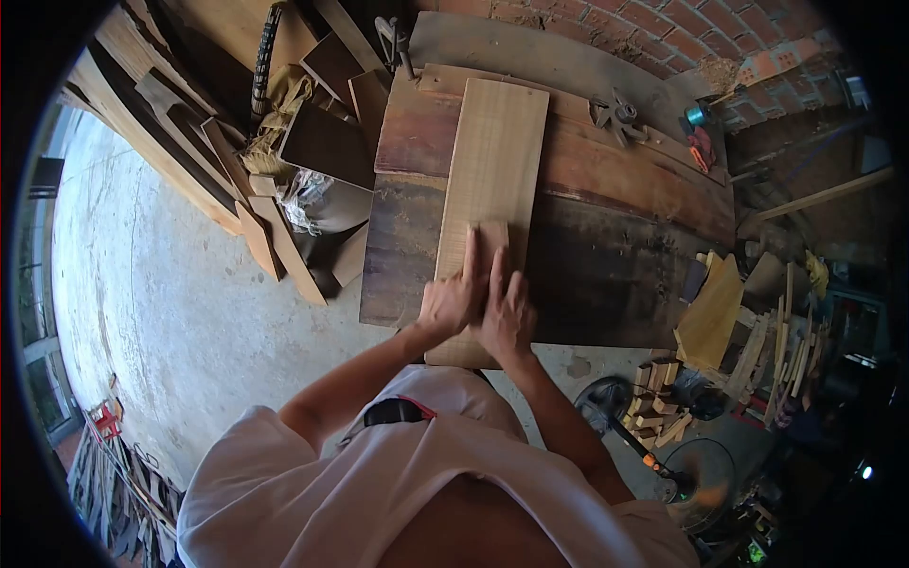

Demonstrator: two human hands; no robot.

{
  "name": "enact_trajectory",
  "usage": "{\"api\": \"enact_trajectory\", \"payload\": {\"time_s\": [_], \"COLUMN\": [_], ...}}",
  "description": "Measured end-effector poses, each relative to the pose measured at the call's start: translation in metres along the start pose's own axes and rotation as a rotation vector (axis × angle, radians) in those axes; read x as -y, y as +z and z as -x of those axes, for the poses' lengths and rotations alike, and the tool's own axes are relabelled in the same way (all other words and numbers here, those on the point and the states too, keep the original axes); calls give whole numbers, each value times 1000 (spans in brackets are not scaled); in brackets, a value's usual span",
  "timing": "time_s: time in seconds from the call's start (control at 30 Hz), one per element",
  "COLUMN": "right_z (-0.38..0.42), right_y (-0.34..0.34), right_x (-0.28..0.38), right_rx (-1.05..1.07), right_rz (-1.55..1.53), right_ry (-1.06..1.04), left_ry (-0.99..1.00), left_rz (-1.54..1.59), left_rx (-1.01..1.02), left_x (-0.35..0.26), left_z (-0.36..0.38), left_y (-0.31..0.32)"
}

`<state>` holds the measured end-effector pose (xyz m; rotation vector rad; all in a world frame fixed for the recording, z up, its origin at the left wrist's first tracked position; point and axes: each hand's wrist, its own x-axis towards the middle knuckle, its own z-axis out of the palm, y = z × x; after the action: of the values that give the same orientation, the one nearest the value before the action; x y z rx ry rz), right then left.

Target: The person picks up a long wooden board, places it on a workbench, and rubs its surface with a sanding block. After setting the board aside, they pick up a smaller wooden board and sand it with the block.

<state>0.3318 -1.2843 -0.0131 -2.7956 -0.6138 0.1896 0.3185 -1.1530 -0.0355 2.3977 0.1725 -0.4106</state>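
A long pale board point(497, 151) lies lengthwise on a dark, worn wooden workbench point(606, 275), its near end reaching past the front edge. On the board's near half is a small brown block point(492, 242). My left hand point(451, 301) grips the block's left side, index finger stretched forward along it. From the right, my right hand point(506, 308) holds the same block, its index finger also pointing forward. Both hands are close together, and their palms hide the block's near part.
Scrap boards point(227, 161) lean at the left beside a plastic bag point(308, 201). A clamp point(402, 47) stands at the bench's back left corner. Metal tools point(617, 115) and a teal spool point(696, 115) lie at the back right. A fan point(701, 483) and wood offcuts point(653, 402) are at lower right.
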Motion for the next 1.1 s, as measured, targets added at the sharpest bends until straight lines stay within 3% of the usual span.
{"api": "enact_trajectory", "payload": {"time_s": [0.07, 0.17, 0.4, 0.53, 0.6, 0.67, 0.73, 0.9, 1.0, 1.1], "right_z": [40, 24, -178, -299, -323, -311, -271, -104, -17, 24], "right_y": [8, 10, -4, 7, 12, 7, 6, 21, 25, 25], "right_x": [4, 6, 17, 18, 19, 21, 23, 31, 33, 28], "right_rx": [33, 32, -152, -401, -376, -296, -273, -257, -222, -117], "right_rz": [-79, -73, 11, 2, -43, -122, -160, -156, -211, -233], "right_ry": [-71, -95, -66, -61, -40, 23, 34, 31, 16, -7], "left_ry": [-6, -61, -140, 84, 122, 177, 64, -119, -134, -79], "left_rz": [14, -7, -30, -44, -76, -103, -26, -10, -43, -33], "left_rx": [-49, 30, -69, -185, -215, -228, -236, -31, 44, -10], "left_x": [10, 10, 9, 35, 50, 47, 39, 15, 11, 14], "left_z": [36, 43, -145, -263, -294, -286, -252, -88, -5, 35], "left_y": [16, 9, -107, -160, -168, -153, -142, -74, -35, -9]}}
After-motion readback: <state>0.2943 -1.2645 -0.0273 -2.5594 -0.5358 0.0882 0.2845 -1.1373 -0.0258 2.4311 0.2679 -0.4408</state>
